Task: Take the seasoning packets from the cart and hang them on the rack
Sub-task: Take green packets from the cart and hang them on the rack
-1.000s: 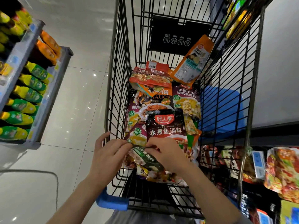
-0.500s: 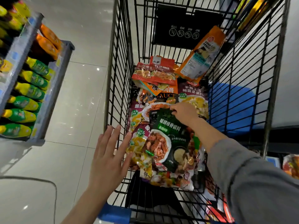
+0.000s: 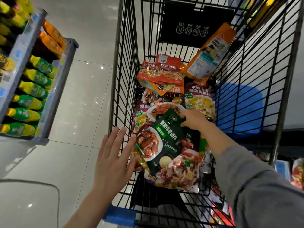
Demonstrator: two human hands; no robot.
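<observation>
A black wire cart [image 3: 115, 83] holds a heap of seasoning packets. On top near me lies a dark green packet [image 3: 169, 140] with a rib dish printed on it. My right hand [image 3: 193, 120] reaches into the cart and grips that packet's far upper edge. My left hand [image 3: 111, 160] hovers flat with fingers spread at the cart's left wall, fingertips close to the packet's left side. Farther in lie red packets [image 3: 162, 71], purple ones [image 3: 199, 99] and an orange packet [image 3: 211, 51] leaning on the right wall.
A shelf [image 3: 54, 89] of green-and-yellow bottles and orange pouches stands at the left across a pale tiled floor. More packets [image 3: 297, 173] hang low at the right, outside the cart. The cart's blue handle [image 3: 120, 214] is just below my left arm.
The dark red packet both hands held a second ago is gone from the top. My right hand reached deeper and took the green packet's top edge; my left hand let go and spread open.
</observation>
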